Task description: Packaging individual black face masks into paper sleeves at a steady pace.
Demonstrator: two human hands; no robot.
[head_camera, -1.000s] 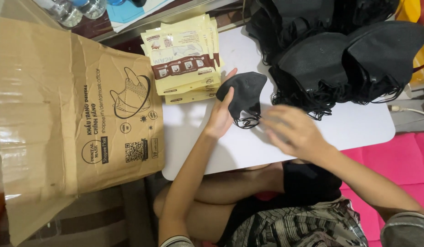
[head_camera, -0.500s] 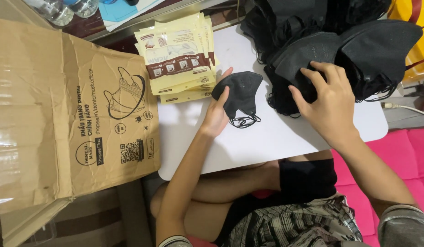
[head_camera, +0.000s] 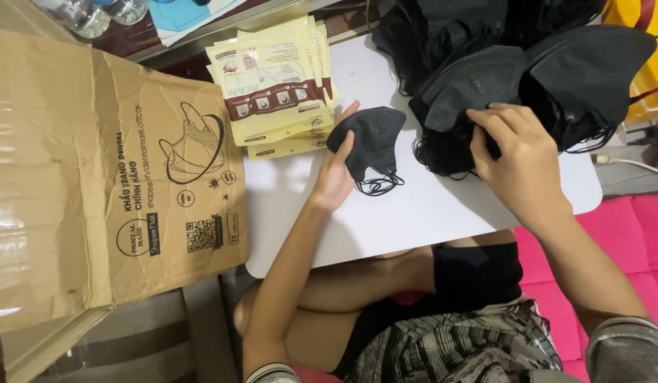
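Where box ends: cream packets (head_camera: 275, 89) (stacked).

Illumination is bright, even and overhead. The white tabletop (head_camera: 428, 213) is near overexposure at its centre, and soft shadows fall beneath both forearms at its near edge. The pile of black masks (head_camera: 527, 64) loses fold detail (crushed shadows). Tape on the cardboard box (head_camera: 95, 177) shows glare. Focus is sharp, with slight wide-angle stretching at the frame corners.
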